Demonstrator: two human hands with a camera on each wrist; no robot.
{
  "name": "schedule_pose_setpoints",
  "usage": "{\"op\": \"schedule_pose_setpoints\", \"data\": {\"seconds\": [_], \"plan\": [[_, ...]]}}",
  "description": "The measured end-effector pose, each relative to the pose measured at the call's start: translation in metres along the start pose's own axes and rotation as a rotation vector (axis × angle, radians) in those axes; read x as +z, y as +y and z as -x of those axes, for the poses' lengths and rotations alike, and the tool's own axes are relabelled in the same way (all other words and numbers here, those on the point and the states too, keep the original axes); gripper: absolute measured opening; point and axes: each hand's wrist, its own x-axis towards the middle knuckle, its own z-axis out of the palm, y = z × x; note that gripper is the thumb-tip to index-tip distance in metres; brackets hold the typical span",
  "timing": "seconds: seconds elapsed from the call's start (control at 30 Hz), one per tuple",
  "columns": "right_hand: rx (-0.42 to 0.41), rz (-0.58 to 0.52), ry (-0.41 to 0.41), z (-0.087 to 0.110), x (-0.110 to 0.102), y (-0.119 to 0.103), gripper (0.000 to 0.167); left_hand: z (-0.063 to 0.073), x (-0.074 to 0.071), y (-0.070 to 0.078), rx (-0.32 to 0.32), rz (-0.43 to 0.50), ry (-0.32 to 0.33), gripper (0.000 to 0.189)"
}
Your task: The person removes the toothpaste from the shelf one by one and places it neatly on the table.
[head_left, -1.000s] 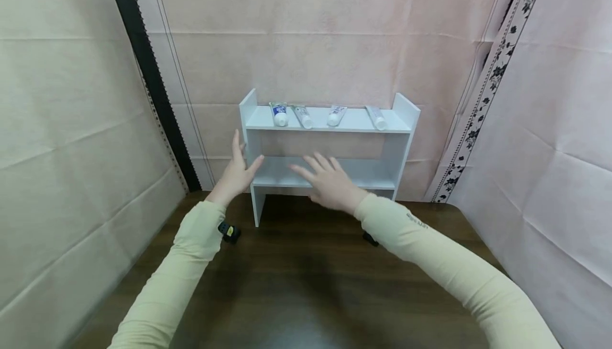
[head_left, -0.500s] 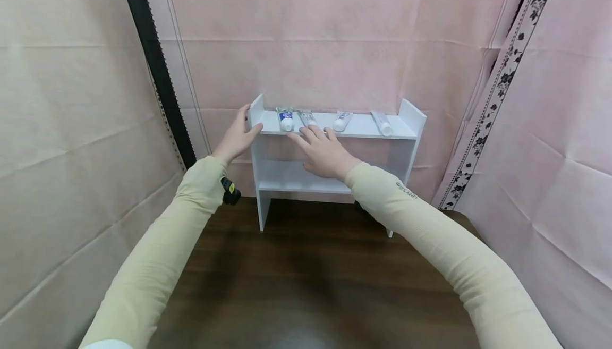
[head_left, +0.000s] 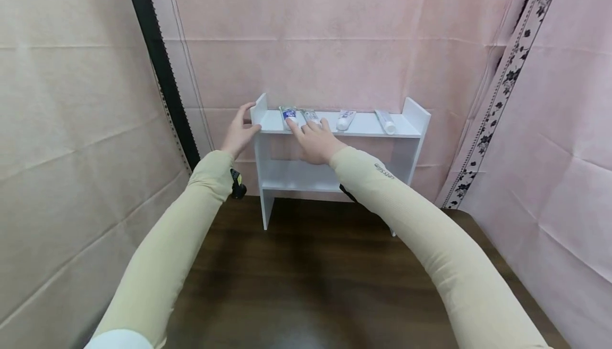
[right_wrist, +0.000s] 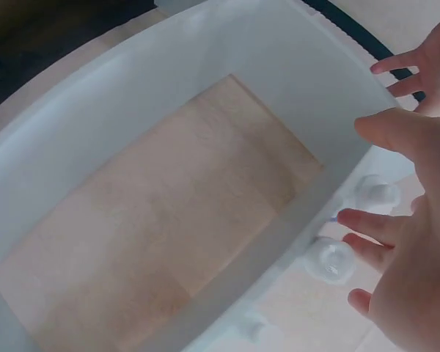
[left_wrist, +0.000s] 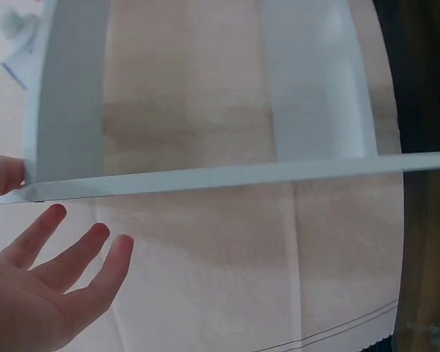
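A white two-tier shelf (head_left: 365, 124) stands on the table, with several squeeze tubes lying on its top board, caps forward. My left hand (head_left: 239, 134) holds the shelf's left side panel (left_wrist: 205, 178); its thumb is on the inner side and its fingers are spread on the outer side. My right hand (head_left: 315, 144) hovers at the top board's front edge with fingers extended. Its fingers are close to the caps of the blue-and-white tube (head_left: 288, 112) and the grey-white tube (head_left: 309, 115). Whether they touch, I cannot tell. In the right wrist view, one white cap (right_wrist: 330, 260) sits beside the fingertips.
Farther right on the top board lie a white tube (head_left: 346, 119) and a paler tube (head_left: 385, 121). Pale cloth walls (head_left: 334, 62) surround the shelf at the back and sides. The dark wooden table (head_left: 296, 274) extends in front.
Both hands have risen toward the top board. My left hand has come onto the left side panel. My right hand has moved up and left to the two leftmost tubes.
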Motion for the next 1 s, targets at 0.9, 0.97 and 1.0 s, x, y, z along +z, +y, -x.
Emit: {"op": "schedule_pose_setpoints", "data": {"seconds": [0.9, 0.97, 1.0], "plan": [[0.224, -0.057, 0.34, -0.047, 0.025, -0.016, 0.048, -0.004, 0.022, -0.001, -0.021, -0.124, 0.19, 0.062], [0.243, -0.03, 0.367, -0.051, 0.027, -0.016, 0.043, -0.005, 0.025, 0.0, -0.026, -0.128, 0.196, 0.062], [0.255, -0.019, 0.369, -0.052, 0.028, -0.016, 0.041, -0.005, 0.027, 0.001, -0.029, -0.133, 0.195, 0.062]]}}
